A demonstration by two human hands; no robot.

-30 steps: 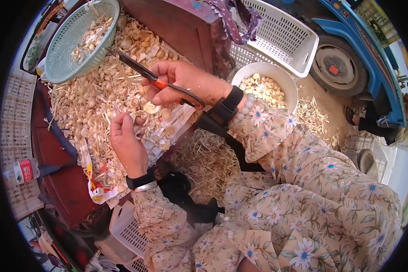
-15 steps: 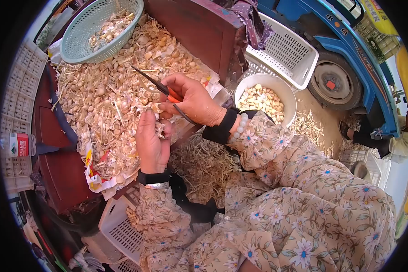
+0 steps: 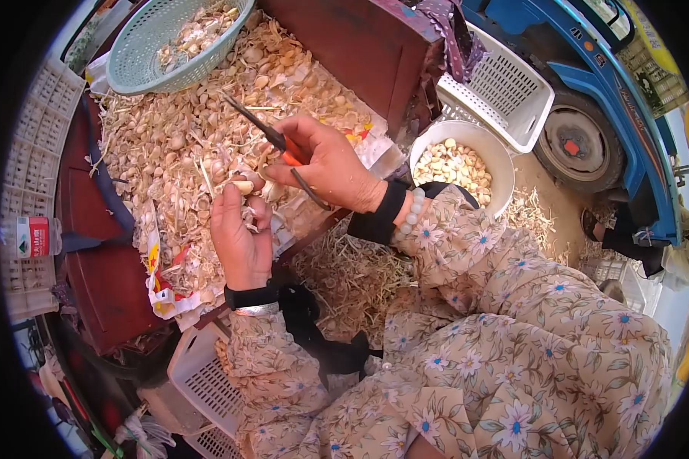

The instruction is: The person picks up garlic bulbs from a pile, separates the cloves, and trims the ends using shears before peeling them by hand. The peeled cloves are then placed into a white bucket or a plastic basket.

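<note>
In my left hand, a pale garlic clove is pinched near the thumb tip, with bits of papery skin by the fingers. My right hand is closed round a pair of scissors with dark blades and orange on the handle; the blades point up and to the left, away from the clove. Both hands are above a broad heap of garlic cloves and skins. To the right of my right hand, a white bucket holds peeled cloves.
A light green plastic basket with garlic in it stands at the heap's far left. White crates lie at the back right, near a blue vehicle. Dry stalks cover the ground below. A red-labelled container is at the left.
My left hand has moved left, away from my right hand, with the clove now showing at its fingertips. My right hand still grips the scissors. The view has shifted slightly.
</note>
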